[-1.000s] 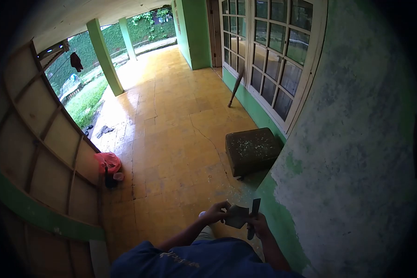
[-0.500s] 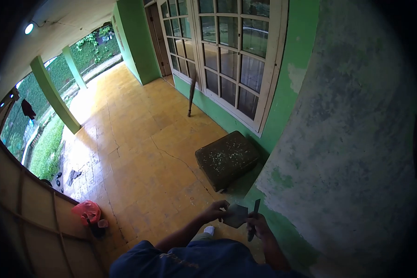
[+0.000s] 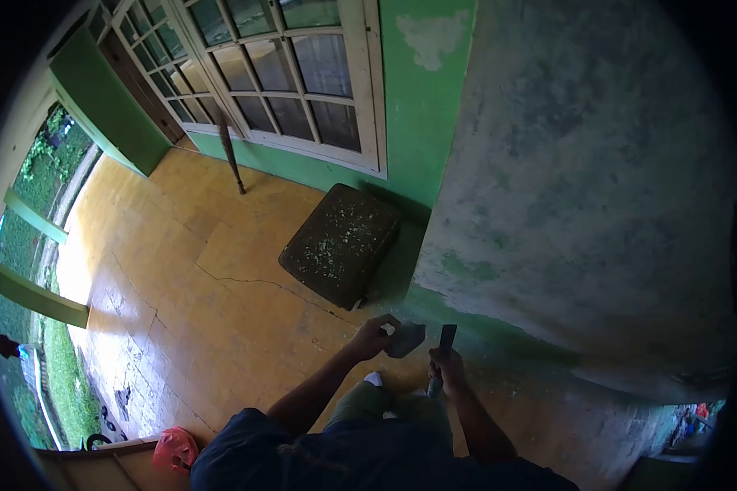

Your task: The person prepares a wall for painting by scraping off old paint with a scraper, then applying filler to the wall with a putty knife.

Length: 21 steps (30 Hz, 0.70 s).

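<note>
My left hand point(image 3: 374, 337) pinches a grey flat piece point(image 3: 405, 339), perhaps sandpaper or a plate, held in front of my body. To its right, my right hand point(image 3: 447, 367) is wrapped round the handle of a scraper-like tool point(image 3: 448, 336), its flat blade pointing up. A small gap separates the piece from the blade. Beyond both hands, the wall point(image 3: 581, 188) shows a large grey, patchy surface with green remnants along its lower edge.
A dark padded stool point(image 3: 341, 245) sprinkled with pale flakes stands ahead by the green wall. A broom point(image 3: 229, 155) leans below the windows point(image 3: 278, 74). A red plastic bag point(image 3: 174, 448) lies at lower left on the tiled floor point(image 3: 221, 303).
The view has swung right and tilted, showing more of the grey wall. My hands have moved apart, so the flat piece now sits clear of the tool and is turned differently.
</note>
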Each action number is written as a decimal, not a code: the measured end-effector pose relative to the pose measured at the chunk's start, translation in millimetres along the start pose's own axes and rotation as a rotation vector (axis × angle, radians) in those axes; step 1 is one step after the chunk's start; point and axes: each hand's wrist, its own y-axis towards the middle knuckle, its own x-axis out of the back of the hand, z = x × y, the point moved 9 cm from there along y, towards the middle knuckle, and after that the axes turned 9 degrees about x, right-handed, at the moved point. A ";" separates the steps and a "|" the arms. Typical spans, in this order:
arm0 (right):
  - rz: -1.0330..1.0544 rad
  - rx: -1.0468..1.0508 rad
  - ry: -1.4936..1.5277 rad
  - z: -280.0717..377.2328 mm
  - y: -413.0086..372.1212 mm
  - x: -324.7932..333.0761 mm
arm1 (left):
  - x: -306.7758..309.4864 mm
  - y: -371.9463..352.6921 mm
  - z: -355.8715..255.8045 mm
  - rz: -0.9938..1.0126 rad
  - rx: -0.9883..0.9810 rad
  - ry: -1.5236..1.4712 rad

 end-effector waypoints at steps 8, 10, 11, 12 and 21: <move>-0.167 0.101 -0.014 -104.7 76.0 98.1 | -14.5 87.9 28.5 -0.011 -0.154 0.052; -0.256 0.097 -0.005 -137.1 94.5 115.9 | -23.9 101.3 -2.9 0.012 -0.275 0.257; -0.264 0.092 0.003 -150.7 103.5 119.9 | -30.0 105.7 -25.2 0.031 -0.321 0.351; -0.292 0.100 0.015 -164.0 111.8 124.2 | -29.3 115.5 -34.0 0.032 -0.328 0.326; -0.283 0.279 -0.147 -285.0 211.1 157.6 | -53.0 155.0 -83.4 0.259 -0.653 0.313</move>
